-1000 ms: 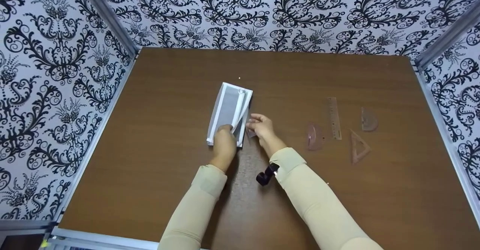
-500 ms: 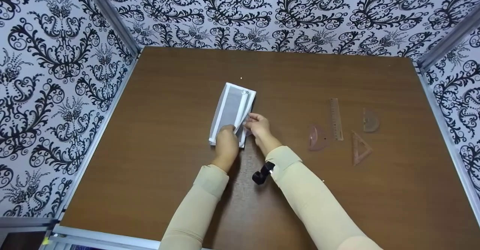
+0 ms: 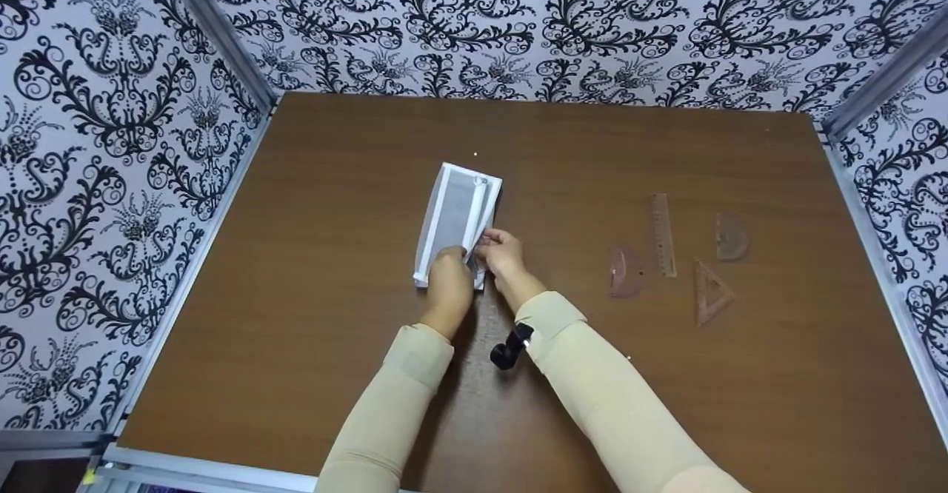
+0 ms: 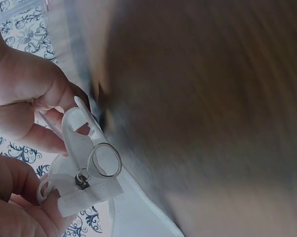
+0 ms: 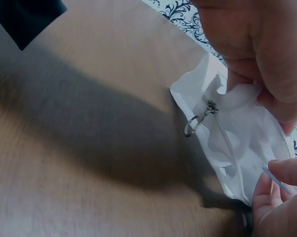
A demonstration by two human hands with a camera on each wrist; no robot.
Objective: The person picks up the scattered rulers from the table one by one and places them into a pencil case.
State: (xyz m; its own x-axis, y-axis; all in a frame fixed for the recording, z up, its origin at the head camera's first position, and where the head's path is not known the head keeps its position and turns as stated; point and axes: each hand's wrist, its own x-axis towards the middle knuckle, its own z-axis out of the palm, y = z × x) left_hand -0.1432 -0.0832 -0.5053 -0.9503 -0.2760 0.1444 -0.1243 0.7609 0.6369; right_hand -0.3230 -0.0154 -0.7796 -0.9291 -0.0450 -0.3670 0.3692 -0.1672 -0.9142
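A white zip pouch (image 3: 450, 212) with grey mesh panels lies slanted on the brown table. My left hand (image 3: 449, 282) grips its near end, holding the zipped edge apart. In the left wrist view, the zip's metal pull ring (image 4: 106, 160) hangs close to the left hand (image 4: 20, 197). My right hand (image 3: 503, 260) is at the pouch's right side. Seen from the right wrist, that hand (image 5: 281, 197) pinches a thin clear plastic piece (image 5: 275, 178) at the opening; its shape is mostly hidden by fingers and pouch.
To the right lie a clear ruler (image 3: 663, 235), a pinkish protractor (image 3: 626, 272), another clear protractor (image 3: 732, 237) and a triangular set square (image 3: 713, 294). Patterned walls (image 3: 474, 34) border the brown table (image 3: 333, 219).
My right hand has shifted left against the pouch, and the clear piece formerly visible beneath its fingers has gone out of sight in the head view. The left hand keeps its grip.
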